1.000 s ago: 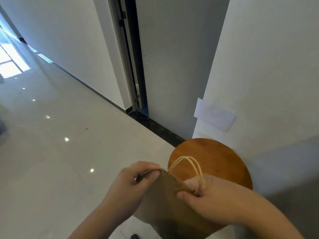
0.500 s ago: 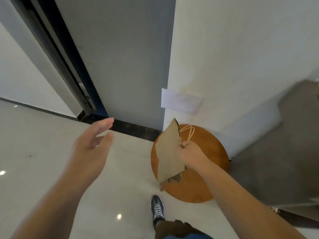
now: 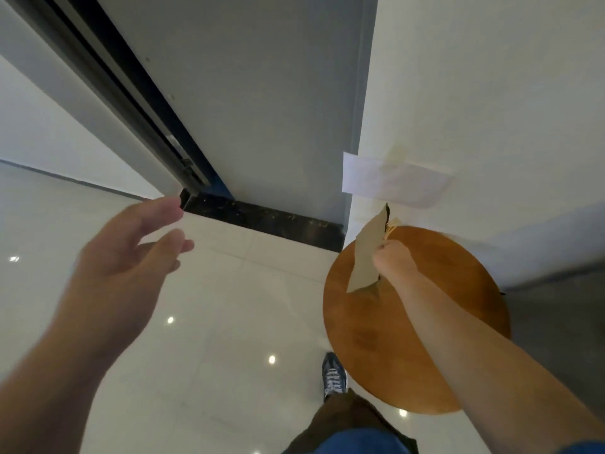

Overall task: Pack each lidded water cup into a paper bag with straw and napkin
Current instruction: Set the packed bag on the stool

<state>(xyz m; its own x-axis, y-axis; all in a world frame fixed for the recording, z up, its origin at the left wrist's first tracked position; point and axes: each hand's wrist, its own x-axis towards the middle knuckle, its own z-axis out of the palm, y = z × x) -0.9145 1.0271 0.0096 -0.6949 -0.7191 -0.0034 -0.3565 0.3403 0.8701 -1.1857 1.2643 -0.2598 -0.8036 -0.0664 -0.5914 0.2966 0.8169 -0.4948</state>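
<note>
**Flat paper bag (image 3: 365, 257) gripped in right hand (image 3: 394, 265) over round wooden top (image 3: 425, 348); left hand (image 3: 131, 260) free**

Bottom centre of frame: a strip of blue cloth (image 3: 360, 442), a brown trouser leg (image 3: 347, 414) and a dark laced shoe (image 3: 334, 378) on the glossy pale floor (image 3: 212, 339), w/ small light spots reflected in the tiles. The shoe is just beside the lower left edge of the round wooden top. Both forearms run up from the bottom corners.

Centre left, the left hand is in the air, blurred, fingers straight-ish & slightly spread, thumb apart. It holds nothing & touches nothing.

Centre right, the right hand is curled tight round the paper bag, fist closed on its upper part. The bag is brown, folded flat, seen nearly edge-on, tilted w/ its top toward the upper right. Pale twine handles (image 3: 391, 227) stick out just beyond the fist. The bag's lower end is over the wood; can't tell if it touches.

Further up: a black threshold strip (image 3: 268, 221) across the middle, a grey door (image 3: 262, 93) above it, and a dark frame (image 3: 131, 103) slanting in from upper left. Right of the door is a white wall (image 3: 507, 93) w/ a white paper slip (image 3: 393, 181) stuck on it, just above the bag's top end.
</note>
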